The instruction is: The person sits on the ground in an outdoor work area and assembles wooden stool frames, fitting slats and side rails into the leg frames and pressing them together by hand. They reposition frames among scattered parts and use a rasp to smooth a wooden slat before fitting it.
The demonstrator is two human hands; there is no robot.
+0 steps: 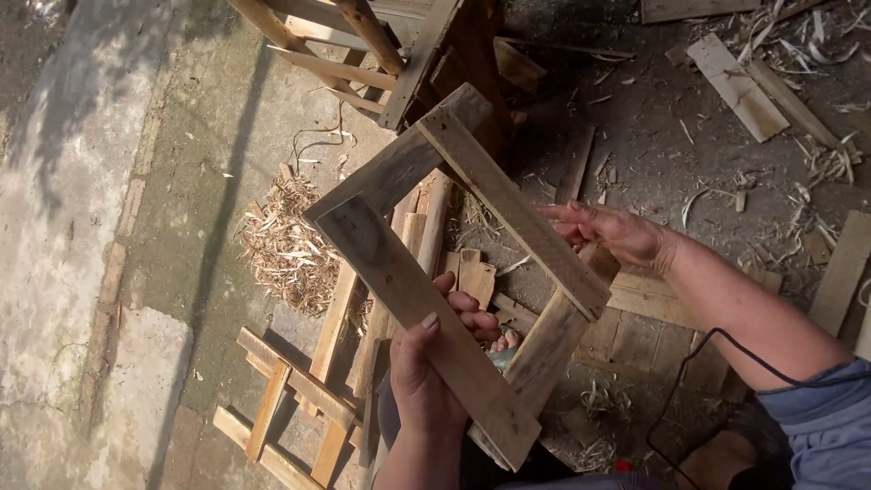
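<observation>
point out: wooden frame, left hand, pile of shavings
wooden frame (399, 281), head view, on the near long board
left hand (426, 377), head view, back of the hand gripping that board
pile of shavings (286, 249), head view, middle of the heap on the ground

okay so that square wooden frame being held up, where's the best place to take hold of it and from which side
Probably mid-span on two opposite slats of the wooden frame, reaching in from the outer edges. The slats are flat and thin, so a grip can wrap around an edge into the open middle. The left hand already wraps the near slat this way; the right hand steadies the far one. Avoid the overlapping corner joints.
</observation>
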